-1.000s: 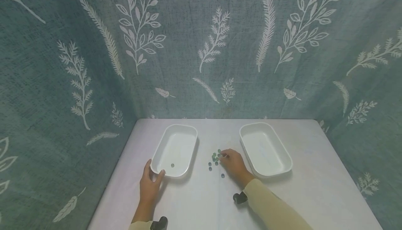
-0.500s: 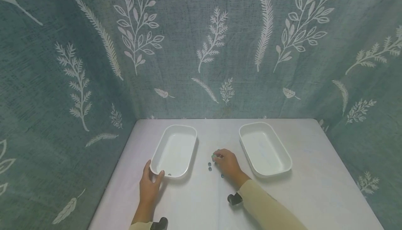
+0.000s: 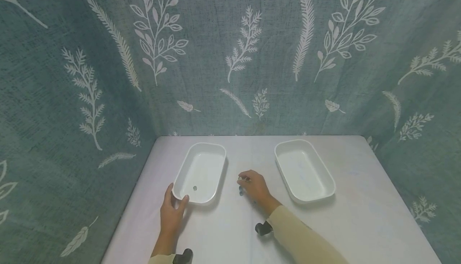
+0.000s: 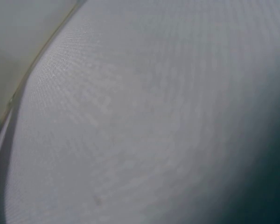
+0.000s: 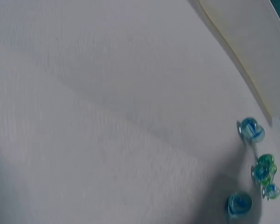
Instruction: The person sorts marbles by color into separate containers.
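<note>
My left hand [image 3: 172, 212] grips the near left corner of a white tray [image 3: 212, 146], thumb at the front rim and fingers along the side. One small glass marble [image 3: 195, 188] lies on that tray's floor. Between the two trays, my right hand [image 3: 258, 188] pinches a marble [image 3: 240, 178] in its fingertips, low over the table. Loose marbles [image 3: 241, 193] lie just under these fingers, partly covered by the hand. The right wrist view has a blue marble [image 5: 239, 204] and a cluster of green and blue marbles [image 5: 265, 170].
A second white tray [image 3: 306, 172] stands to the right of the right hand. Both trays rest on a white-covered table [image 3: 223, 236]. A green leaf-patterned curtain [image 3: 216, 55] hangs around the back and sides.
My right hand has moved left across the loose marbles and now covers more of them. The marble in the left tray has rolled toward the near rim and back. The left hand stays in place.
</note>
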{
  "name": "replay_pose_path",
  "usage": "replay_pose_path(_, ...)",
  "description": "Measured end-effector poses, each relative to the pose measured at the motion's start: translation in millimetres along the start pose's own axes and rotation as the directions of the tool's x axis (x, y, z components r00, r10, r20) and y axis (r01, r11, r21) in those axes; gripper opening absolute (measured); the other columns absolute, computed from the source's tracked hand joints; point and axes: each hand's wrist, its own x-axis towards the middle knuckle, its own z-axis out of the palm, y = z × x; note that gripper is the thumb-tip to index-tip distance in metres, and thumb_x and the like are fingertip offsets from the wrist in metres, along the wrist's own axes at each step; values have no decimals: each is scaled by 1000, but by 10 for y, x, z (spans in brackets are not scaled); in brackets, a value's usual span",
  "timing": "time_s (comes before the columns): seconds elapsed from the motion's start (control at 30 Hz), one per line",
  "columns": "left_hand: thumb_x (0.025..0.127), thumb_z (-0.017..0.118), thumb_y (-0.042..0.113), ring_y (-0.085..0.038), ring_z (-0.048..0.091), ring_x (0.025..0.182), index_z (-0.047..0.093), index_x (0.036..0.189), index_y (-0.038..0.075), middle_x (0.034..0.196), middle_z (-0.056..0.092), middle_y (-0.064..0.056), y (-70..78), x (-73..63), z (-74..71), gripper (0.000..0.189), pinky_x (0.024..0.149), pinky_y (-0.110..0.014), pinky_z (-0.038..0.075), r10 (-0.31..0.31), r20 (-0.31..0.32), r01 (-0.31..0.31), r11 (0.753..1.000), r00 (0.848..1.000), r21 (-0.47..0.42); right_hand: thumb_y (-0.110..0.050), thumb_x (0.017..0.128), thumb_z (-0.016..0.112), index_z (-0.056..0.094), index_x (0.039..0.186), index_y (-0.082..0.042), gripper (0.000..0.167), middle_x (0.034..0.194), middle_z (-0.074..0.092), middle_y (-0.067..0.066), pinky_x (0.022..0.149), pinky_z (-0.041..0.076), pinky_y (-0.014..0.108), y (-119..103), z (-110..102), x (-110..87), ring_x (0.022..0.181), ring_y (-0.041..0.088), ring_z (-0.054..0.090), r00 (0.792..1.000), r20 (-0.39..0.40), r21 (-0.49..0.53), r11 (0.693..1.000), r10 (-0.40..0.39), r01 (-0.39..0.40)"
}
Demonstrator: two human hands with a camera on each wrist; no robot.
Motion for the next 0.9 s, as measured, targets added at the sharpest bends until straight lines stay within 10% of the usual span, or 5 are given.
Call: replay_pose_path(0.9,88,70,42,-31,25,143,27,153,21,155,33,-6,-36,22,17,81,114,-59,17,18,-9,-18,1000,1000,-3,-29,92,67,69,114,-17,25,102,65,-8,83,52,34,-365,220,178,97,13,60,995,84,-57,996,-61,66)
